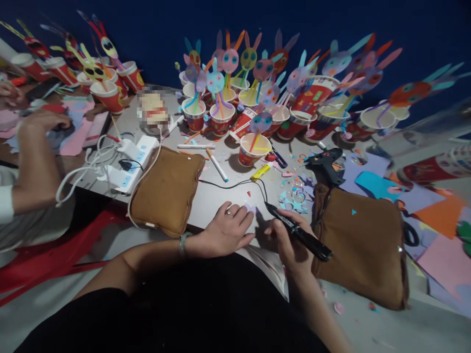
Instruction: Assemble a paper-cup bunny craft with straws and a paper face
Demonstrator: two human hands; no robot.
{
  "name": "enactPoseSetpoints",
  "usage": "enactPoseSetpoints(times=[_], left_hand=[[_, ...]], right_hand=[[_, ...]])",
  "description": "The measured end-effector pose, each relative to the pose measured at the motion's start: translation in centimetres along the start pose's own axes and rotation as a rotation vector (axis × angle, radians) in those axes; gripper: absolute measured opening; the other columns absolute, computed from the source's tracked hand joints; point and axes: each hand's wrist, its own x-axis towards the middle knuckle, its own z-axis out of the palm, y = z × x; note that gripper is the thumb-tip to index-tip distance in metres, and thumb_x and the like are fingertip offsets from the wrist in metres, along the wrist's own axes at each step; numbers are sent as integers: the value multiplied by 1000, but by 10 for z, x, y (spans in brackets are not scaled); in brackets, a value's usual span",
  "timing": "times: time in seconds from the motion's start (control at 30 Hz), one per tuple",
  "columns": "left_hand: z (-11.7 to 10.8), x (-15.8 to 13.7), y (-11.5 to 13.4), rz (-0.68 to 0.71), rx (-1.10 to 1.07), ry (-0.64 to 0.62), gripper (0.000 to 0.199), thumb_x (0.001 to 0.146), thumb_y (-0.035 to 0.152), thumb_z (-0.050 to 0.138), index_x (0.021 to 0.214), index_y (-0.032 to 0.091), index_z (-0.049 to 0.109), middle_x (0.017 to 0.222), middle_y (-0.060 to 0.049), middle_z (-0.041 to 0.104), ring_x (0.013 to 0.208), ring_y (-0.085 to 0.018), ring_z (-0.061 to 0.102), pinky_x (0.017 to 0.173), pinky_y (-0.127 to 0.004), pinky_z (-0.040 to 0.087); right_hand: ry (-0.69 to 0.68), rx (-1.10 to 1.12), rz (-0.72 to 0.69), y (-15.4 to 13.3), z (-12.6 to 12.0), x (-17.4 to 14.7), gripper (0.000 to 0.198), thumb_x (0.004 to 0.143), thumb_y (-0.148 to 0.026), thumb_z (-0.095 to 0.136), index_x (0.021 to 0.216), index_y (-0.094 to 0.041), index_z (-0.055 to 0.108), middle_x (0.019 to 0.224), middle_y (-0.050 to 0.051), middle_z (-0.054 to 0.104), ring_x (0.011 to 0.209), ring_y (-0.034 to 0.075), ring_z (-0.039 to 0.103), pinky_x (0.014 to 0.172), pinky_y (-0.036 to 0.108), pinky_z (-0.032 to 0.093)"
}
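My right hand (294, 245) is closed around a thick black marker pen (305, 239). The pen's narrow end points up and left, toward the tabletop. My left hand (226, 230) rests palm-down at the table's near edge, fingers loosely bent and a little apart, with a ring on one finger. A small lavender paper piece (251, 208) lies by its fingertips; whether they touch it I cannot tell. Beyond the hands, a tiny red paper scrap (249, 194) lies near a thin black cable (230, 187), which runs toward the pen's narrow end.
Paper cups with rabbit-faced figures (251, 147) crowd the back. Brown cushions (165, 191) (362, 245) flank my hands. A black glue gun (326, 164), paper scraps (298, 198) and coloured sheets (447, 213) lie right. A power strip (136, 164) and another person's arm (37, 157) are left.
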Motion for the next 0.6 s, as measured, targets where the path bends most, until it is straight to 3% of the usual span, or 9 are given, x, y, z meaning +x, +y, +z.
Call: enactPoseSetpoints(times=[0.17, 0.33, 0.5, 0.6], left_hand=[[2, 0, 0, 10, 2, 8, 55, 98, 47, 41, 136, 9, 51, 133, -15, 56, 113, -26, 52, 108, -46, 33], [3, 0, 0, 20, 5, 23, 55, 98, 47, 39, 135, 9, 51, 130, -15, 57, 112, -27, 52, 107, -47, 33], [3, 1, 0, 15, 10, -5, 53, 97, 47, 40, 134, 11, 52, 131, -15, 57, 113, -27, 52, 108, -48, 33], [4, 0, 0, 15, 15, 7, 54, 98, 48, 40, 135, 10, 51, 131, -15, 57, 114, -27, 52, 108, -47, 33]], right_hand=[[95, -360, -197, 8, 2, 0, 25, 86, -33, 69, 108, -20, 69, 87, 7, 73, 70, 20, 69, 75, 41, 61], [96, -326, -232, 6, 8, 2, 30, 91, -29, 62, 119, -20, 65, 101, 10, 73, 80, 22, 72, 77, 41, 61], [69, -511, -352, 3, 6, 6, 31, 85, -23, 68, 115, -20, 66, 102, 9, 74, 87, 22, 72, 80, 38, 60], [83, -537, -357, 4, 4, 6, 28, 85, -24, 68, 112, -19, 67, 97, 8, 74, 82, 21, 72, 76, 36, 60]])
